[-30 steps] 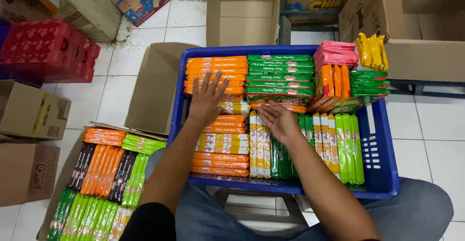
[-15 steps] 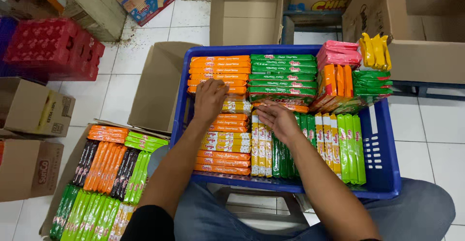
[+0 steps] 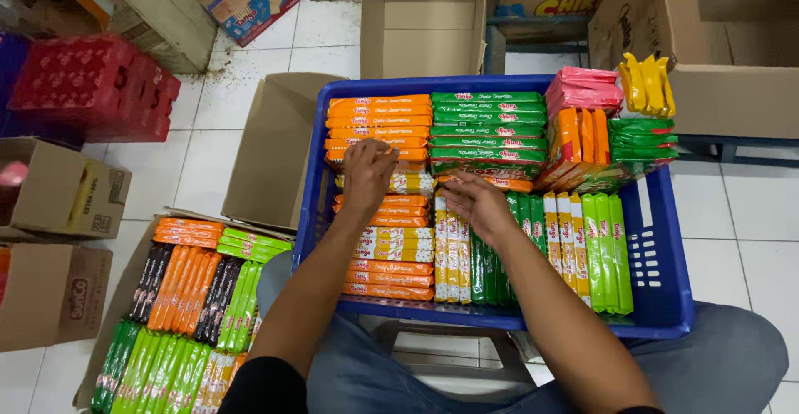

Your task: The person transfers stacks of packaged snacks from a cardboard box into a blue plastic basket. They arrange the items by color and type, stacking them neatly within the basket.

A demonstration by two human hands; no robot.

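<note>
Floor: white tile; cardboard boxes (image 3: 62,193) at left, red crate (image 3: 91,89) beyond them; flattened carton holding loose wafer packs (image 3: 179,297) beside the person's knee.
Blue crate (image 3: 666,256): rests across the lap, over a stool; filled with wafer packs in rows, orange, green and yellow.
Orange stack (image 3: 379,118): far-left corner of crate; flat, layered.
Left hand (image 3: 369,173): fingers curled down onto the near edge of the orange stack; grip pressed on the packs, pinch itself hidden.
Right hand (image 3: 476,202): spread flat over the middle packs (image 3: 454,252); holds nothing.
Risk (judgement): upright packs at right lean loosely; a nudge could topple them; the crate could tip off the lap.
</note>
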